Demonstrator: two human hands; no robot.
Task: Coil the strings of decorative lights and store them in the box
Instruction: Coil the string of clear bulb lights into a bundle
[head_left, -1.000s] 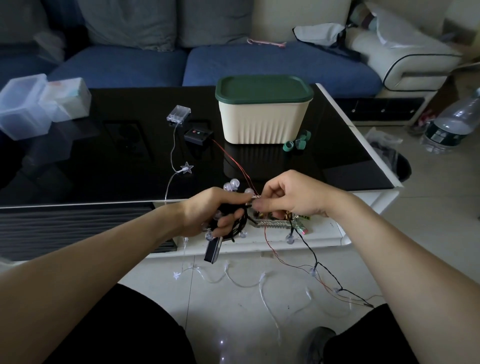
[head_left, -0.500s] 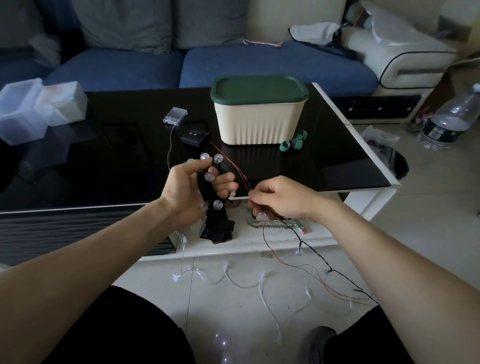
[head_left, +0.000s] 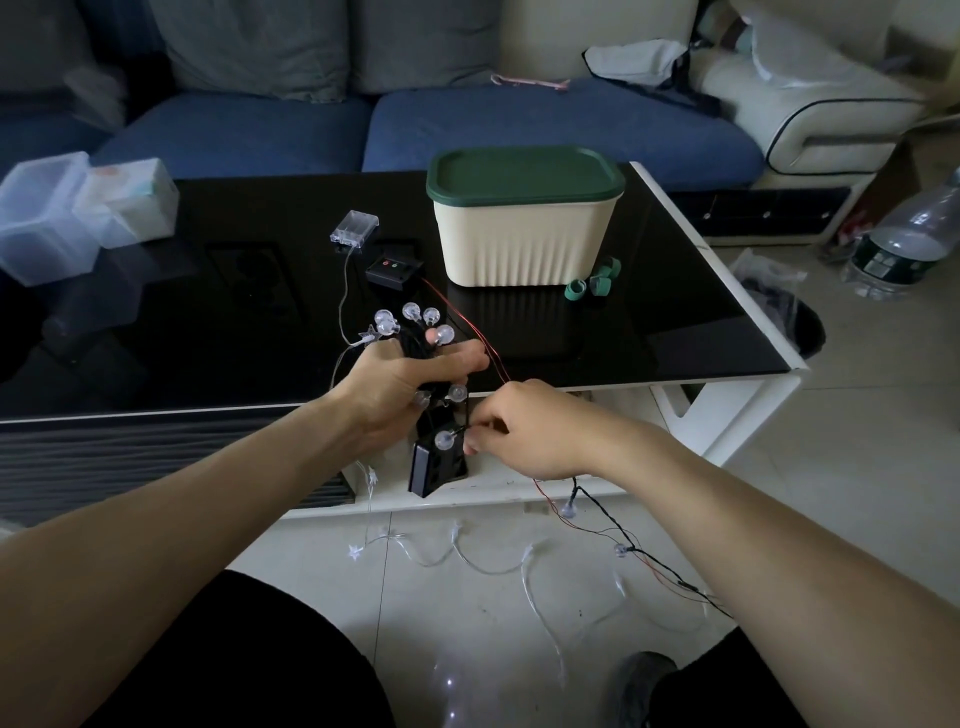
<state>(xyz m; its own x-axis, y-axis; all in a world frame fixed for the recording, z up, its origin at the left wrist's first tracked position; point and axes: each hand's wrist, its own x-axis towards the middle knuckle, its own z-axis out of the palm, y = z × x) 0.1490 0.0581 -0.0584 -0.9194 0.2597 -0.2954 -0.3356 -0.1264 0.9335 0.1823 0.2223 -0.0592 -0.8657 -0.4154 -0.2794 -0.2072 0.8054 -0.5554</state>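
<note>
Globe-bulb string lights (head_left: 415, 322) on black wire are being gathered in a bundle in the left hand (head_left: 400, 384), whose fingers are curling round the wire loops above the near edge of the black glass desk (head_left: 234, 332). Several round bulbs are sticking up above that hand, and a black battery pack (head_left: 434, 467) is hanging below it. The right hand (head_left: 524, 431) is pinching the wire just beside one bulb (head_left: 444, 440) under the left hand, and the loose end of the black wire is trailing from it down to the tiled floor (head_left: 857, 493). A star-light string (head_left: 467, 558) on clear wire is lying on the floor, running up to a clear battery case (head_left: 355, 227) on the desk. A cream box (head_left: 524, 244) with a green lid (head_left: 524, 171) on it is standing farther back on the desk, with a small black controller (head_left: 393, 269) to its left and green rolls (head_left: 595, 283) at its right corner.
</note>
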